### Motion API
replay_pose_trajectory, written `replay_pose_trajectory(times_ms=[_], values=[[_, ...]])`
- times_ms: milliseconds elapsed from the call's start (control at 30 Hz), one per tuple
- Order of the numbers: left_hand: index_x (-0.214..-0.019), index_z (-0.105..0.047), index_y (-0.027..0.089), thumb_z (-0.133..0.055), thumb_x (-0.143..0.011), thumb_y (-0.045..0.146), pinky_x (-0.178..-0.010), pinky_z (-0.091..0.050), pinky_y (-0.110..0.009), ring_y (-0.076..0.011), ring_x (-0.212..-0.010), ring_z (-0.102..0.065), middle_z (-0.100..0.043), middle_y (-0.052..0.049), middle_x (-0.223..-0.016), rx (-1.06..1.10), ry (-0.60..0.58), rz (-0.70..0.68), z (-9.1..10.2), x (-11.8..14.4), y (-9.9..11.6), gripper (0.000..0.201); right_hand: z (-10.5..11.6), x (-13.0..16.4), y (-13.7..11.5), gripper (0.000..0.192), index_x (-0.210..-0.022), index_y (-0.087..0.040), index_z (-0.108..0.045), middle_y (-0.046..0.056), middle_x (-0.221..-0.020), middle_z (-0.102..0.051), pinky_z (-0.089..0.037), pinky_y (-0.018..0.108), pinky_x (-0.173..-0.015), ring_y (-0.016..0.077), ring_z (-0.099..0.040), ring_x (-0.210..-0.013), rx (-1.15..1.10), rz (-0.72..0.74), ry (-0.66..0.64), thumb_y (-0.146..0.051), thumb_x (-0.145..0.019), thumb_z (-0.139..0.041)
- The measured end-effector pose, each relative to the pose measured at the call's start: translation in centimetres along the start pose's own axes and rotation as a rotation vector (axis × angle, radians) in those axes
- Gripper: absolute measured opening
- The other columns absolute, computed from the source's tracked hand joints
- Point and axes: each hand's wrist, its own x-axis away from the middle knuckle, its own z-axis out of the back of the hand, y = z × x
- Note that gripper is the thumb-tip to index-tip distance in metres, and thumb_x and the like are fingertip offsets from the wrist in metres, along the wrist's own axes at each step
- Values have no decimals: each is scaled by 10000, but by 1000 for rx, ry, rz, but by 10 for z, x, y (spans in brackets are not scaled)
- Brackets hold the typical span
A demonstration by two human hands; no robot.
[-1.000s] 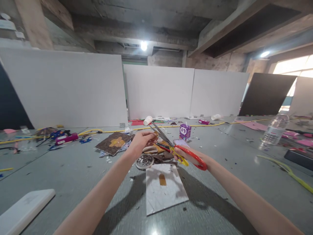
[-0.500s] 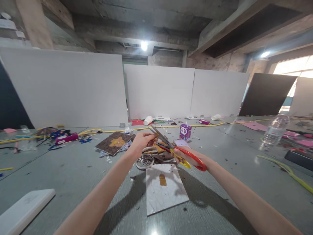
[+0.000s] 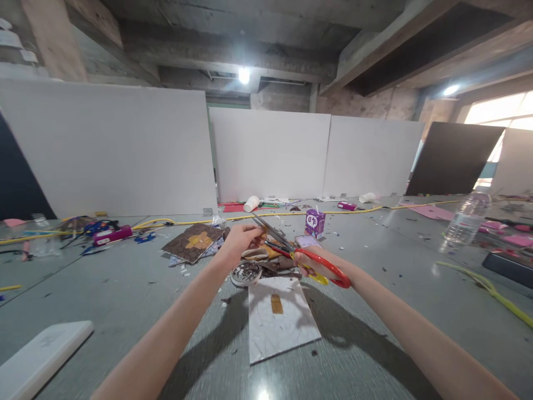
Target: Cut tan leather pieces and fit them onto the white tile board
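Observation:
My right hand [image 3: 306,261] grips a pair of scissors [image 3: 328,265] with red and yellow handles, its blades apart and pointing up and left. My left hand [image 3: 245,236] pinches a small brown piece [image 3: 264,228] beside the upper blade. Below both hands lies a white board [image 3: 283,328] with a golden-brown patch [image 3: 276,304] stuck on it. A round white dish [image 3: 246,274] of small dark scraps stands at the board's far left corner. Brown and tan material [image 3: 275,266] is heaped behind the board, partly hidden by my hands and the scissors.
A brown patterned board [image 3: 183,241] with an orange flower shape lies left of the heap. A purple drink carton [image 3: 315,223] and a phone [image 3: 307,241] are behind my right hand. Farther right stands a clear bottle [image 3: 466,219]; a white slab [image 3: 45,355] lies near left.
Both hands stay almost in place, with the scissors still at the small brown piece. The whole view has shifted very slightly; nothing has been let go.

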Motion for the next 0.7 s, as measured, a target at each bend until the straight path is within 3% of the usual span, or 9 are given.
replay_pose_trajectory(times_ms=[267,700], values=[[-639,-598,123,-612,-541,228,-474,-380,-183,-74,-487,-503,-569,5,-560,-18,-2,-5,2,0,1,144,3,4,-8,524,-495,-156,-449,-3,-455,-476,-314,202,-435,76,-403,-412,97,-10,40,-598,-732,-294],[-634,-606,139,-623,-540,255,-503,-380,-188,-79,-521,-503,-587,5,-607,-110,2,-13,9,-2,0,150,6,5,-13,557,-588,-145,-502,9,-468,-514,-345,201,-457,82,-427,-405,217,-75,18,-615,-736,-242]])
